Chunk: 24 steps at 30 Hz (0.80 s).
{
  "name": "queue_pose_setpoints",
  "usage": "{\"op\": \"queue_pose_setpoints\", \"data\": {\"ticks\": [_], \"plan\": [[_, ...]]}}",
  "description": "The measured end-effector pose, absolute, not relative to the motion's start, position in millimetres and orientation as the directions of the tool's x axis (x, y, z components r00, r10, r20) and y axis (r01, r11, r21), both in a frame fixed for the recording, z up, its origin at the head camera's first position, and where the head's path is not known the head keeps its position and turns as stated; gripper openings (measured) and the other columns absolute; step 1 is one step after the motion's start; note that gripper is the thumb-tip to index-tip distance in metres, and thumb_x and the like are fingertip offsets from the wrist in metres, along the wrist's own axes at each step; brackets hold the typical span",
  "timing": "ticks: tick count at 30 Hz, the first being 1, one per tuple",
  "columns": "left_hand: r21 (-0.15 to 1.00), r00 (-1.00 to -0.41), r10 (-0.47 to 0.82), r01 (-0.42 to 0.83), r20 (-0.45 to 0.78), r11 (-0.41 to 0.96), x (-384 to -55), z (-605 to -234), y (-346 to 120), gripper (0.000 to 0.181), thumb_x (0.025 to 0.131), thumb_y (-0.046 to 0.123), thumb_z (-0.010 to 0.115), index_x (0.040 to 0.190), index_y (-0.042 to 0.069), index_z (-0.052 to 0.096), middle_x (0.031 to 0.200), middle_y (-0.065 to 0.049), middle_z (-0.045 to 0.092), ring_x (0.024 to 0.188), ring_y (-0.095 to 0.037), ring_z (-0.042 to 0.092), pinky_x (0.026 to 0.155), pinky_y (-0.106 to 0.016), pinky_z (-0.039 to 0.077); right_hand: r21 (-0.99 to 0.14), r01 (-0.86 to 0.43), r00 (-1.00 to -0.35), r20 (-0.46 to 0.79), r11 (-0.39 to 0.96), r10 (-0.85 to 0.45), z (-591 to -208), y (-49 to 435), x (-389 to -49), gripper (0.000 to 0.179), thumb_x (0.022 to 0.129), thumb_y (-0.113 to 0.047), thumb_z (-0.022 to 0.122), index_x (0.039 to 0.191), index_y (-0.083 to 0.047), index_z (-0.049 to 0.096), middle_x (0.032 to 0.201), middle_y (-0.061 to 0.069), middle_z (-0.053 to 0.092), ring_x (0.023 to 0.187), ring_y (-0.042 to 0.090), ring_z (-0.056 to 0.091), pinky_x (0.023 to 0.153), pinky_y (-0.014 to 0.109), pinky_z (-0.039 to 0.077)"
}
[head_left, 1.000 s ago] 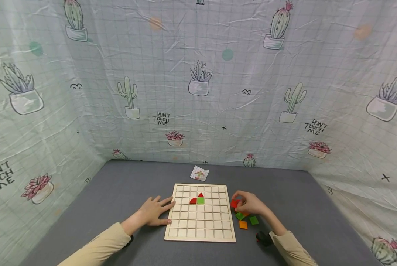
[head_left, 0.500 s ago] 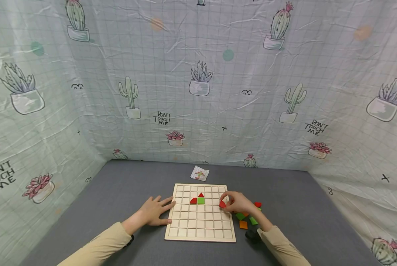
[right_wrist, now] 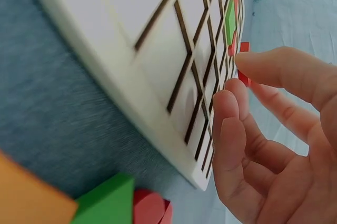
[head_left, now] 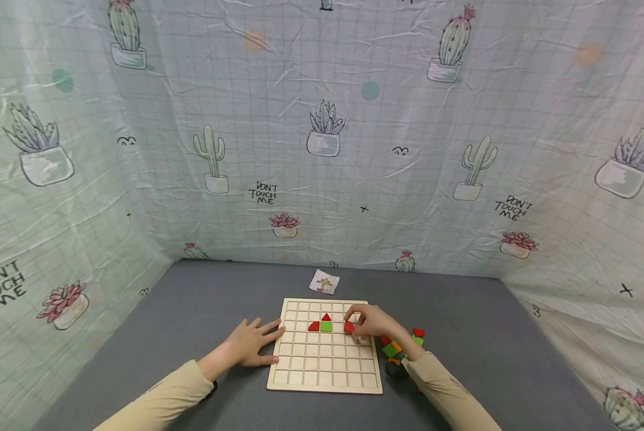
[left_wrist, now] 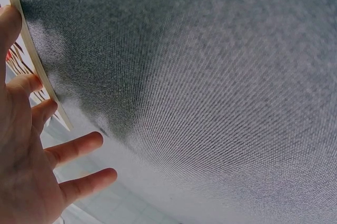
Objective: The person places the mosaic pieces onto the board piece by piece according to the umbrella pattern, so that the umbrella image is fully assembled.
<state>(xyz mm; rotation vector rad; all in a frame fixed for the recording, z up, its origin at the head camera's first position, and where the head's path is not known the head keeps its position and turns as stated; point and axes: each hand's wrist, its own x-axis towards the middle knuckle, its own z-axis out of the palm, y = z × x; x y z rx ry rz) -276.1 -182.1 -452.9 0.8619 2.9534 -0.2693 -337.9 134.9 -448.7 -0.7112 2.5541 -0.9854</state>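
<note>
My right hand (head_left: pixel 372 321) pinches a red quarter-round tile (head_left: pixel 348 327) over the right half of the wooden grid board (head_left: pixel 311 363). In the right wrist view, that red tile (right_wrist: pixel 243 76) is mostly hidden behind thumb and fingers. On the board, a green square tile (head_left: pixel 326 326) has a red triangle tile (head_left: pixel 326 316) above it and another red quarter-round tile (head_left: pixel 313 326) on its left. My left hand (head_left: pixel 244 343) rests at the board's left edge, fingers spread. The left wrist view shows some fingertips (left_wrist: pixel 32 81) touching the board's rim.
Loose tiles lie right of the board, among them a green one (head_left: pixel 390 349) and a red one (head_left: pixel 419 331), partly under my right forearm. Behind the board lies a small picture card (head_left: pixel 324 282). A cactus-print curtain (head_left: pixel 322 179) hangs around the grey table (head_left: pixel 219 299).
My right hand has picked the red quarter-round tile from the loose pile and carried it left over the board. My left hand has stayed in place.
</note>
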Motion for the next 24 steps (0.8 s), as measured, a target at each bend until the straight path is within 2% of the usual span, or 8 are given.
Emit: {"op": "queue_pose_setpoints", "data": {"ticks": [5,19,24], "plan": [[-0.152,-0.842,0.530,0.539,-0.099,0.829,-276,-454,-182,0.068,0.082,0.061,0.045,0.137,0.024,0.036,0.142,0.001,0.036,0.122,-0.035,0.041,0.092,-0.054,0.036,-0.691,-0.325,-0.821,-0.133,0.646,-0.555,-449,126,-343,0.030,0.075,-0.002,0.065,0.105,-0.007,0.060,0.068,0.008,0.064,0.051,0.014,0.048,0.046,0.023,0.035],[-0.140,-0.847,0.522,0.531,-0.102,0.835,-275,-452,-181,0.068,0.082,0.061,0.045,0.137,0.023,0.037,0.142,0.001,0.036,0.123,-0.036,0.041,0.093,-0.054,0.035,-0.680,-0.361,-0.802,-0.122,0.638,-0.584,-451,111,-348,0.027,0.077,0.000,0.062,0.103,-0.006,0.062,0.077,0.008,0.062,0.053,0.010,0.045,0.048,0.022,0.035],[-0.141,-0.845,0.527,0.535,-0.094,0.833,-275,-452,-181,0.067,0.082,0.061,0.045,0.137,0.023,0.037,0.142,0.001,0.037,0.122,-0.036,0.041,0.092,-0.054,0.036,-0.681,-0.362,-0.801,-0.122,0.637,-0.586,-452,109,-349,0.029,0.076,0.001,0.062,0.104,-0.005,0.061,0.074,0.006,0.062,0.051,0.011,0.044,0.047,0.023,0.034]]}}
